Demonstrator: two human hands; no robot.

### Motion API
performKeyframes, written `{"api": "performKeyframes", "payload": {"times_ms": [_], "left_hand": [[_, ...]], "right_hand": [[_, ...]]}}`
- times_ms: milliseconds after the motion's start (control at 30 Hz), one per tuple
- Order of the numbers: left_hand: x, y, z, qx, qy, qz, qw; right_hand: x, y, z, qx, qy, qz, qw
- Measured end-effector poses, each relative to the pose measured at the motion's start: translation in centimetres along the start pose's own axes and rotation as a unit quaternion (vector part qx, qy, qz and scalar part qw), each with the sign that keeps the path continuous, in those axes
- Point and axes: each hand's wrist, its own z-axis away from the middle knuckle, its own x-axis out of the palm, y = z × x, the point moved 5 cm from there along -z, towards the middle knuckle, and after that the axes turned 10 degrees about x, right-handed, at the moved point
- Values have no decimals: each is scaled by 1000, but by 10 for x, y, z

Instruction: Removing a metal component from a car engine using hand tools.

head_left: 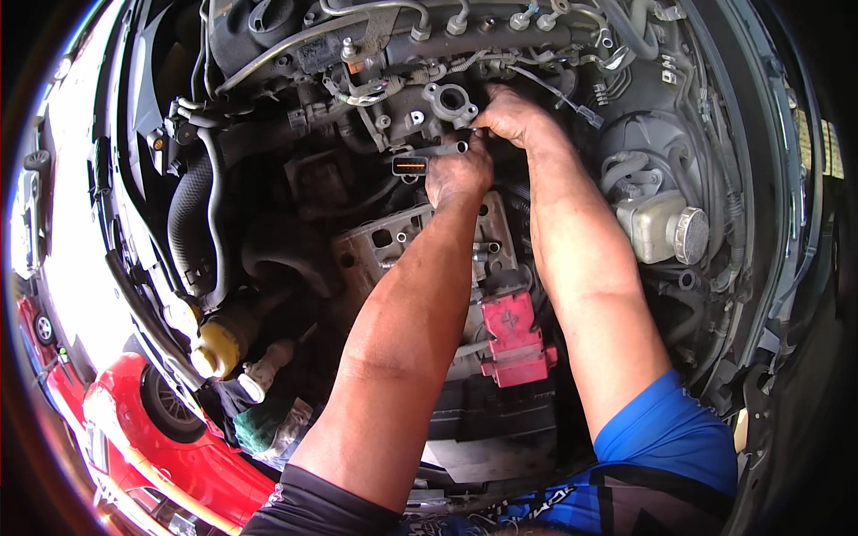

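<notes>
Flanged metal port (439,106), one, at upper centre of the frame, with two bolt holes. Just beside its lower right edge, left hand (460,170) below and right hand (511,116) to the right, two in all. Fingertips partly hidden; cannot tell either grip's state. Between forearms (393,330), room narrow at the wrists, wider around one red cover (513,326). One pale reservoir (647,228) at right.

The person's left arm (393,357) and right arm (585,241) stretch forward, left hand (460,172) and right hand (514,119) close together, fingers (501,95) partly hidden.
</notes>
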Motion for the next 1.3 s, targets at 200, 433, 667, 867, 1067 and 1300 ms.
{"api": "performKeyframes", "payload": {"times_ms": [200,433,667,867,1067,1300], "left_hand": [[-1,3,2,0,-10,14,1000],[0,4,1,9,-9,6,1000],[1,-2,-2,-8,1,-13,1000],[2,6,2,3,-14,15,1000],[3,-10,-7,5,-5,-12,1000],[5,12,0,-4,-26,-3,1000]], "right_hand": [[-1,4,2,16,-41,-49,998],[-8,9,-2,-19,-7,-20,1000],[2,-8,11,20,2,26,999],[-12,20,-17,18,-77,-354,932],[31,2,-34,24,-154,-581,799],[13,9,-57,-37,-168,-606,777]]}}
